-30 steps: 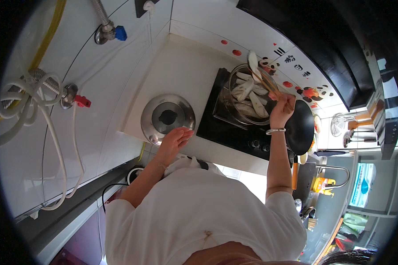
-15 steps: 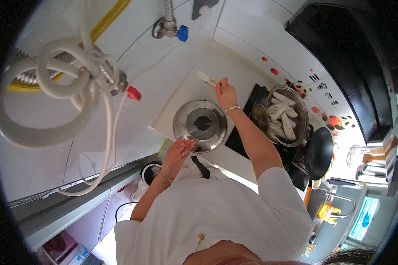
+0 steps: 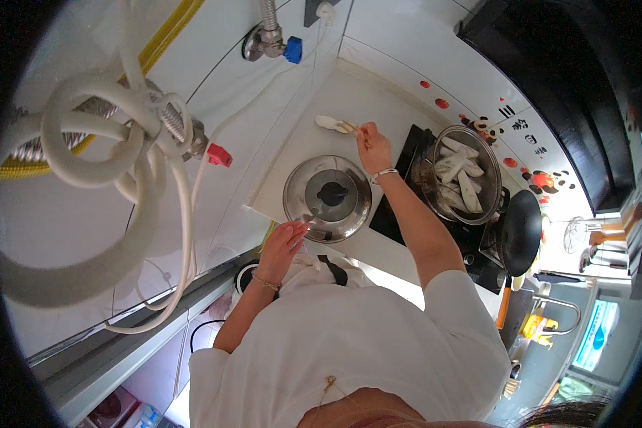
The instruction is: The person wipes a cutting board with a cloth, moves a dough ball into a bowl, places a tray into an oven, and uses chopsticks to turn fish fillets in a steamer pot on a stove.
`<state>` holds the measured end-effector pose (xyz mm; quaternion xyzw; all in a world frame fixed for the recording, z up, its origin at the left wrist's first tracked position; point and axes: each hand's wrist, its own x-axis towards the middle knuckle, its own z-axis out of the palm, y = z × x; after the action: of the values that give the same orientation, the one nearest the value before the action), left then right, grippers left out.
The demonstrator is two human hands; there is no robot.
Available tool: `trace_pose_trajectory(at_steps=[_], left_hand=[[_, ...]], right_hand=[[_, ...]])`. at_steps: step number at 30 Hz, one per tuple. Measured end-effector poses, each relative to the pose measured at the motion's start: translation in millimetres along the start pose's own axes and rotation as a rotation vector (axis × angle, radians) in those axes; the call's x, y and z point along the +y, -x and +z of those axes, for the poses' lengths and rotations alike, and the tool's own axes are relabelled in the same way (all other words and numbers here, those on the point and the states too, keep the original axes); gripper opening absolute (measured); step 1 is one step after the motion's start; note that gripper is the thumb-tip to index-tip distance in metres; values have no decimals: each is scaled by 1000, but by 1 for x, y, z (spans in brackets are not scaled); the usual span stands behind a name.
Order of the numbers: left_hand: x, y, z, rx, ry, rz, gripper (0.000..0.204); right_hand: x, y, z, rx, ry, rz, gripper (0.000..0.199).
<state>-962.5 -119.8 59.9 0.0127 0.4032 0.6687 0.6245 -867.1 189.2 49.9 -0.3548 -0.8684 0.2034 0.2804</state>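
My right hand [image 3: 373, 146] reaches over the far part of the counter, fingers closed on light-brown chopsticks [image 3: 347, 128]. At their tips is a pale, elongated piece of food [image 3: 326, 122]; whether it touches the counter I cannot tell. My left hand [image 3: 284, 241] holds nothing, its fingers stretched out by the near left rim of a round steel pot lid [image 3: 310, 212] with a dark knob. To the right of my right hand, a steel steamer pot [image 3: 489, 208] holds several long, pale pieces [image 3: 469, 189] like those at the chopsticks.
The pot stands on a black stove [image 3: 392, 214], with a black frying pan [image 3: 522, 232] beside it. A range hood [image 3: 549, 93] hangs above right. Coiled white hose [image 3: 85, 153] and valves [image 3: 267, 43] fill the left wall. A faucet [image 3: 567, 307] is at lower right.
My right hand has moved slightly right, and the chopsticks and pale piece lie more level. My left hand is a little farther left of the lid. The whole view has shifted slightly.
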Motion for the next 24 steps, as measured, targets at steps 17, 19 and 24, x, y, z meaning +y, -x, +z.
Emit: trace_pose_trajectory(at_steps=[17, 19, 24], left_hand=[[-21, -22, 27, -66, -45, -75, 24], [-26, -29, 41, -99, -69, -101, 24], [-41, -41, 80, -203, -115, -158, 28]], right_hand=[[-33, 88, -190, 481, -445, 16, 18], [-15, 103, -237, 584, -439, 119, 19], [44, 166, -278, 467, -122, 338, 14]])
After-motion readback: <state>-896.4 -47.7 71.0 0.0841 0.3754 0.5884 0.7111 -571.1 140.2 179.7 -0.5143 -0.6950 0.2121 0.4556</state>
